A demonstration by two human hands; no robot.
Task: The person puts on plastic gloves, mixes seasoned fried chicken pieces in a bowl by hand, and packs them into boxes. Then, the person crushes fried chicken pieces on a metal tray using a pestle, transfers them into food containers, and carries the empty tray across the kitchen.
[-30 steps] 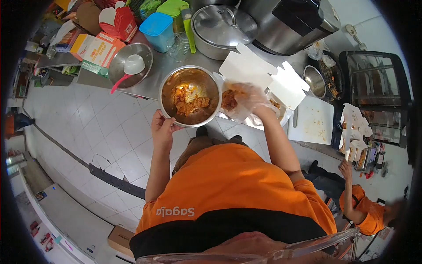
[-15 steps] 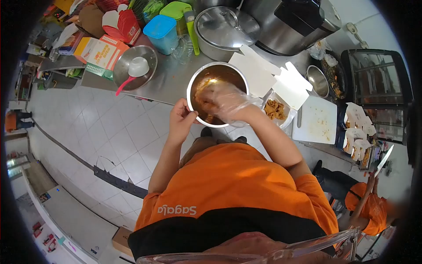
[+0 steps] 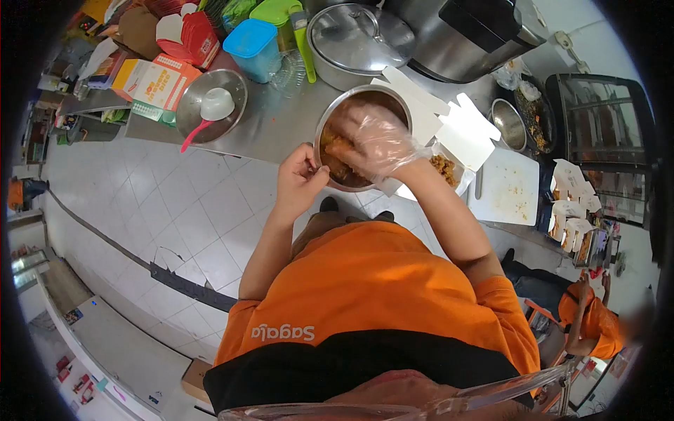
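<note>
A steel mixing bowl (image 3: 324, 119) is tilted at the counter's front edge, with orange-brown sauce inside. My left hand (image 3: 302, 184) pinches its near-left rim between thumb and fingers. Inside the bowl, my right hand (image 3: 368, 140) wears a clear plastic glove, its fingers curled around sauce-coated food pieces (image 3: 340, 149). The fingertips are partly hidden by the food and slightly blurred. Just right of the bowl, an open white takeaway box (image 3: 465, 140) holds brown fried pieces (image 3: 444, 168), partly covered by my right wrist.
A white cutting board (image 3: 507, 186) and small steel bowl (image 3: 507, 125) lie to the right. Leftward sits a steel bowl (image 3: 186, 105) with a pink-handled scoop (image 3: 216, 105). Behind stand a lidded pot (image 3: 358, 42) and blue tub (image 3: 251, 45). Another person (image 3: 593, 319) stands at far right.
The bowl has shifted right and slightly up, tilting more, with both hands moving along. My right hand's fingers now show around food pieces. The other person's knife is no longer visible.
</note>
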